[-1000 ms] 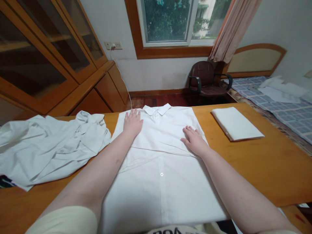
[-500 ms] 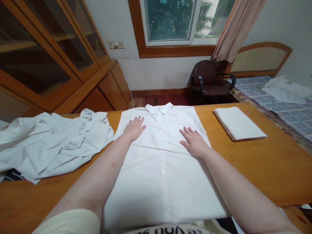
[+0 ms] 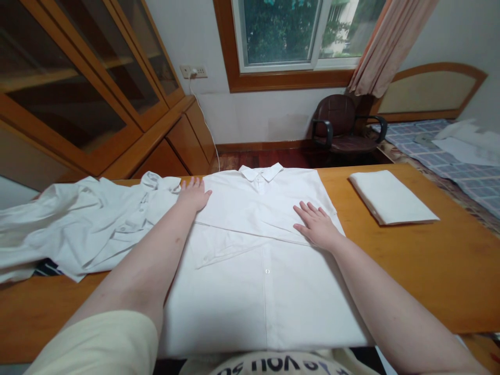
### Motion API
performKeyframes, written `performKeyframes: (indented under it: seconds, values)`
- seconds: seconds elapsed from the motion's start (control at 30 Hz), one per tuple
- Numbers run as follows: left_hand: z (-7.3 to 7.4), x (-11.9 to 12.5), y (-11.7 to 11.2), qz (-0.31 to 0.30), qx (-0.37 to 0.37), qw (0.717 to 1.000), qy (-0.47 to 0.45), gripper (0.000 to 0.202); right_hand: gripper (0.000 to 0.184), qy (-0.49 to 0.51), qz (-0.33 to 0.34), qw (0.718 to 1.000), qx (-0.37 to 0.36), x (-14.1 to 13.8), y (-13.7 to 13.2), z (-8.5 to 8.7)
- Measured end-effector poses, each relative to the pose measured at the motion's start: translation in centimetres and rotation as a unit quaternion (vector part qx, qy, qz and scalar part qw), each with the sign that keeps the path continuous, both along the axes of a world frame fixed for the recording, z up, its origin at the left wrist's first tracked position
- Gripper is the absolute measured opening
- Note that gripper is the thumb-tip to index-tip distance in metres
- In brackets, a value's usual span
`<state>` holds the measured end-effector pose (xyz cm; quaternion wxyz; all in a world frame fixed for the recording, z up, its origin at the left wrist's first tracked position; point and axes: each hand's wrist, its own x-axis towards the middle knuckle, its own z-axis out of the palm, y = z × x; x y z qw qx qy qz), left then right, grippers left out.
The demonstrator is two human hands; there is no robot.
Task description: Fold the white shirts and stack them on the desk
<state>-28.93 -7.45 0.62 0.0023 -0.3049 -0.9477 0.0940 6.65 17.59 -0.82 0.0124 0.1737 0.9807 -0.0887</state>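
A white button-up shirt (image 3: 234, 297) lies spread flat in front of me, its collar at the far edge of the table and its sleeves folded across the front. My left hand (image 3: 194, 194) is at the shirt's upper left edge, fingers stretched out, between it and a crumpled white shirt (image 3: 105, 219). On the right half of the chest my right hand (image 3: 316, 224) lies flat with fingers spread. Neither hand grips any cloth.
A folded white cloth (image 3: 392, 197) lies to the right on the wooden table (image 3: 422, 276). Beyond the table are a brown armchair (image 3: 339, 125), a bed (image 3: 461, 161) and a wooden cabinet (image 3: 152, 135) on the left.
My left hand has slid left from the shirt's chest to its outer edge. My right hand stays on the chest. The view has shifted slightly.
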Motion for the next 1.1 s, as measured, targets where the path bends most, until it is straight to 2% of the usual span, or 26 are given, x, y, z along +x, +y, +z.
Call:
performKeyframes:
  seconds: [0.07, 0.13, 0.23, 0.3, 0.4, 0.63, 0.87, 1.0, 1.1]
  values:
    - [0.7, 2.1, 1.1, -0.023, 0.023, 0.999, 0.035, 0.066, 0.062, 0.002, 0.0, 1.0, 0.002, 0.0, 0.0, 0.0]
    - [0.9, 5.4, 2.4, -0.073, 0.063, 0.995, 0.027, 0.066, 0.062, 0.003, 0.001, 1.0, 0.003, 0.0, -0.1, 0.0]
    - [-0.1, 10.5, 3.8, -0.168, 0.089, 0.98, -0.05, 0.062, 0.062, 0.002, 0.0, 1.0, 0.0, -0.1, -0.1, 0.1]
    - [-0.9, 12.4, 3.9, -0.176, 0.093, 0.977, -0.07, 0.061, 0.062, 0.001, -0.001, 1.0, -0.002, 0.0, -0.1, 0.2]
    - [-1.6, 12.5, 2.8, -0.169, 0.09, 0.978, -0.086, 0.061, 0.062, -0.004, -0.009, 1.0, -0.005, 0.0, -0.1, 0.2]
    - [-1.5, 8.9, -0.5, -0.08, 0.083, 0.991, -0.07, 0.065, 0.07, -0.023, -0.059, 0.998, 0.004, 0.1, 0.7, -0.3]
    - [-1.9, 8.7, -0.7, -0.072, 0.083, 0.993, -0.049, 0.065, 0.087, 0.012, -0.165, 0.986, 0.032, 0.0, 0.7, -1.4]
    - [-0.9, 10.1, -0.4, -0.086, 0.084, 0.993, -0.001, 0.06, 0.08, 0.02, -0.142, 0.988, 0.06, -0.1, 0.4, -0.5]
    - [0.8, 12.5, -1.5, -0.14, 0.107, 0.984, 0.032, 0.053, 0.058, 0.042, -0.076, 0.995, 0.04, -0.1, 0.4, 0.5]
